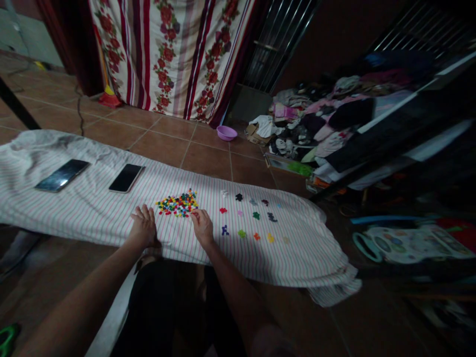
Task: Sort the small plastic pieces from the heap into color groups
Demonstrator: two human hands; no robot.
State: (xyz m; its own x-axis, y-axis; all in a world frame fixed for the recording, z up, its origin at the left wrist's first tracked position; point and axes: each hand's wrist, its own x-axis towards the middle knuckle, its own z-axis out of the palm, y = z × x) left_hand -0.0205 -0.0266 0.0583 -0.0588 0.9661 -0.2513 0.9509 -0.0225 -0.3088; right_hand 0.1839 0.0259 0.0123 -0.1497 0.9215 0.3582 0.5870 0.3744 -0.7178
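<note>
A loose heap of small multicoloured pieces (176, 204), too small to name exactly, lies on the striped cloth (178, 173). My right hand (203, 227) is at the heap's right edge, thumb and fingertips pinched together; whatever is between them is too small to make out. Left of the heap, my left hand (143, 223) rests on the cloth with its fingers spread, holding nothing. To the right are several little piles sorted by colour, among them a black pile (238, 197), a red pile (223, 210), a dark green pile (256, 215) and a yellow pile (270, 237).
Two phones, a dark one (62, 175) and a light-edged one (126, 178), lie on the cloth at left. Beyond it, a purple basin (226, 133) and a red dustpan (110, 99) are on the tiled floor. Clothes (320, 114) are heaped at the right.
</note>
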